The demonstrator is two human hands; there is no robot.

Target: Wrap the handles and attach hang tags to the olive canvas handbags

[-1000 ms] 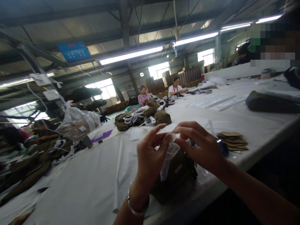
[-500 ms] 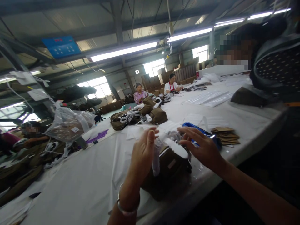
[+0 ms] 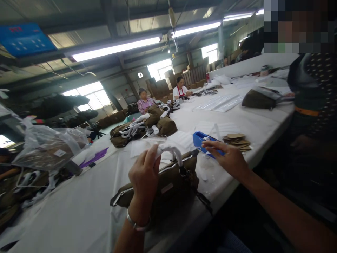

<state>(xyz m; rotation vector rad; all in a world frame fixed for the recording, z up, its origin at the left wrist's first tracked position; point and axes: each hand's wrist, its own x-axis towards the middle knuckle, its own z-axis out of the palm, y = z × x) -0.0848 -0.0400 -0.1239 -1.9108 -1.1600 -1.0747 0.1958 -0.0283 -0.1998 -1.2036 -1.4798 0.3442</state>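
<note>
Right hand (image 3: 231, 158) moved to one blue holder (image 3: 199, 139), left hand (image 3: 144, 172) gripping one handle (image 3: 177, 154)

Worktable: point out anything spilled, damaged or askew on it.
Nothing looks spilled or damaged. Slightly untidy: the brown paper pieces lie in an uneven stack beyond the right hand, and the olive-brown bags are heaped loosely, their white-wrapped handles jumbled.

Left hand (image 3: 144, 172): thin, rounded, silvery bangle (image 3: 136, 224) at wrist. Forearms (image 3: 284, 207) bare. Lap cloth (image 3: 235, 242) dark bluish, too dim for detail.
</note>
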